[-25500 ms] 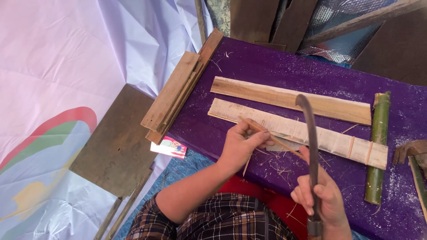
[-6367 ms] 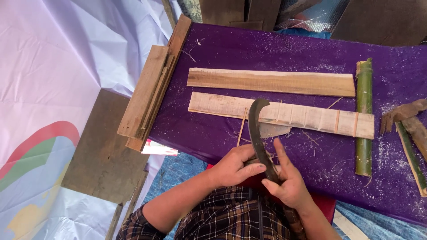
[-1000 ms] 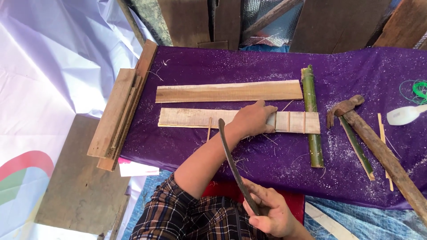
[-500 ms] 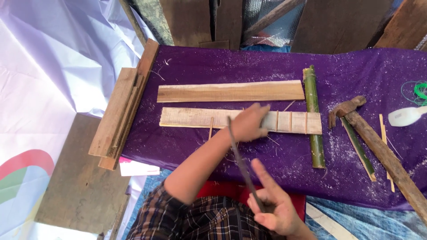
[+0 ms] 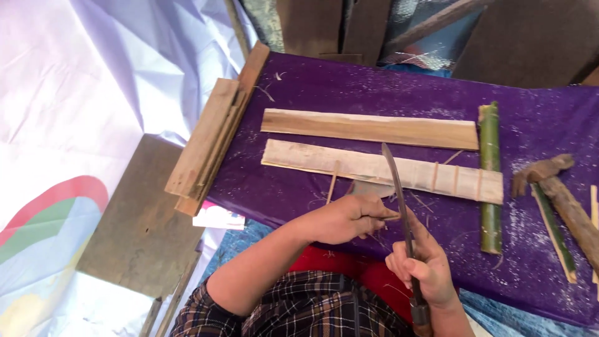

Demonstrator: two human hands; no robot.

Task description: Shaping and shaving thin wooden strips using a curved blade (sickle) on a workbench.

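Observation:
My right hand (image 5: 423, 265) grips the handle of a long curved knife (image 5: 395, 187), blade pointing away from me over the purple table cover (image 5: 312, 87). My left hand (image 5: 346, 218) pinches a thin bamboo sliver (image 5: 392, 218) against the blade, close to my body. Just beyond lie two flat pale bamboo slats, the nearer slat (image 5: 312, 158) and the farther slat (image 5: 368, 127), side by side.
A green bamboo section (image 5: 490, 175) lies upright to the right of the slats. Rough sticks and split strips (image 5: 561, 200) sit at the far right. Stacked wooden boards (image 5: 209, 140) rest on the table's left edge, above a dark board (image 5: 134, 224) on a pale sheet.
My left hand drew back from the nearer slat toward my body and now pinches a thin sliver at the blade. The knife swung more upright. The view shifted slightly.

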